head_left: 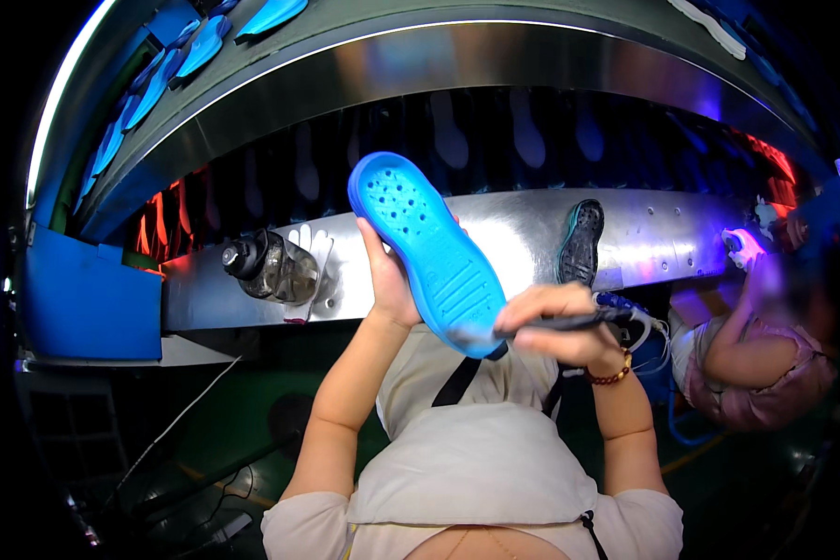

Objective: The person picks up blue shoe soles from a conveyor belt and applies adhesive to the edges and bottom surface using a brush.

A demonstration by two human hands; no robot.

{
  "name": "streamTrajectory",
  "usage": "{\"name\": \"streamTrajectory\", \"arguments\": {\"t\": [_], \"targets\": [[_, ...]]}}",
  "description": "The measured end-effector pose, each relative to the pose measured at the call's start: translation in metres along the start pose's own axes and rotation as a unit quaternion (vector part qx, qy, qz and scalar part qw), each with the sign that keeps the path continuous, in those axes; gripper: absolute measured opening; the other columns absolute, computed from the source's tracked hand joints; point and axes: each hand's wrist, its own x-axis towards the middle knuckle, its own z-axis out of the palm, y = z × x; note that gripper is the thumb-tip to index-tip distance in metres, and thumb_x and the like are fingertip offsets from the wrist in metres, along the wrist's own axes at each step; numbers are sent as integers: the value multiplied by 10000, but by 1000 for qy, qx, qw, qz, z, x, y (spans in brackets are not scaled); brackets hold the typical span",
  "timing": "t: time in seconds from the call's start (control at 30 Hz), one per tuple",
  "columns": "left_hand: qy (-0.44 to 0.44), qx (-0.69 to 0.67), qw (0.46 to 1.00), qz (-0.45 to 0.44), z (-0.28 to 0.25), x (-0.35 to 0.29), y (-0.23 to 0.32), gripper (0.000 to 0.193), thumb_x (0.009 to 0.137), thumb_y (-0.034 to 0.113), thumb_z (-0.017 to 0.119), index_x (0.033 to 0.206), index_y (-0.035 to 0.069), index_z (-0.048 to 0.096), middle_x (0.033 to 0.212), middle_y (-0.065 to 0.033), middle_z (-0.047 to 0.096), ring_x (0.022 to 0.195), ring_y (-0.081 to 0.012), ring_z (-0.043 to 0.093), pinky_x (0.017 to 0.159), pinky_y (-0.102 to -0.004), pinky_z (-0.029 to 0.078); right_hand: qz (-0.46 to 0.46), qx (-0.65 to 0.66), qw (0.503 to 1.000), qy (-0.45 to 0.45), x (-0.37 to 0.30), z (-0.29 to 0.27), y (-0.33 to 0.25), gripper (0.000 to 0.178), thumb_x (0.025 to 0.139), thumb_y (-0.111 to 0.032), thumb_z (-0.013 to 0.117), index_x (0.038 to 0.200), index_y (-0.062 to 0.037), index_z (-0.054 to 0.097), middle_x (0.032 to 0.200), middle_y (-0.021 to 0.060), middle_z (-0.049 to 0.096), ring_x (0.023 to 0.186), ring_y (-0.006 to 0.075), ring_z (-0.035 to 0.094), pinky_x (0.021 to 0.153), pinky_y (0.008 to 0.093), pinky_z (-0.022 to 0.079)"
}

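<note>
A bright blue shoe sole [429,254], pierced with holes at one end and ribbed toward the other, is tilted up above the metal bench. My left hand [392,285] grips it from the left side and underneath, the thumb along its edge. In my right hand [562,320] is a brush with a dark handle [581,322], held roughly level. Its pale tip is blurred and lies over the sole's lower, nearer end; whether it touches cannot be told.
On the metal bench [523,238] are a dark bottle [287,271], a white glove [315,245] and a black sole [582,243]. Several blue soles [203,47] rest on a raised belt behind. Cables [649,322] hang at right, near a seated co-worker [751,350].
</note>
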Motion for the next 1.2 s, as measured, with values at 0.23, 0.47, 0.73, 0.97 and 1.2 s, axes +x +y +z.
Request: {"name": "streamTrajectory", "arguments": {"t": [0.23, 0.47, 0.73, 0.97, 1.2], "targets": [[-36, 7, 999, 8, 2, 3, 18, 840, 768, 720, 195, 1208, 36, 405, 1088, -178, 519, 985, -306, 523, 855, -437, 440, -63, -20, 995, -73, 0, 2, 5, 211, 663, -6, 679, 869, 11, 639, 901, 125, 640, 951, 248, 567, 846, 349, 436], [-29, -7, 999, 17, 25, -4, 21, 727, 838, 600, 270, 1250, 8, 361, 1172, -206, 479, 1023, -334, 519, 891, -443, 413, 8, 221, 969, 115, -5, 13, 24, 194, 751, 1, 582, 939, 50, 586, 959, 163, 608, 945, 229, 565, 861, 324, 424], [-68, 40, 997, 29, 13, -22, -8, 528, 868, 349, 386, 1251, -12, 347, 1121, -168, 524, 1003, -261, 544, 882, -381, 433, -27, 52, 992, 112, -8, 41, 4, 164, 777, 14, 567, 938, 47, 575, 964, 134, 607, 900, 145, 564, 802, 261, 443], [-63, 5, 998, 24, 4, -9, -6, 630, 834, 434, 381, 1249, -39, 352, 1154, -230, 492, 1004, -364, 532, 880, -492, 414, -73, -22, 994, 75, 3, 34, -5, 183, 733, 15, 606, 916, 26, 599, 932, 148, 620, 827, 159, 599, 744, 257, 468], [-73, -12, 997, -8, 12, -11, 5, 484, 835, 328, 444, 1140, -47, 468, 1028, -180, 580, 917, -258, 590, 831, -375, 467, -107, -129, 986, -15, 13, 10, -17, 167, 688, 7, 636, 852, 28, 616, 868, 151, 635, 785, 229, 627, 715, 287, 490]]}}
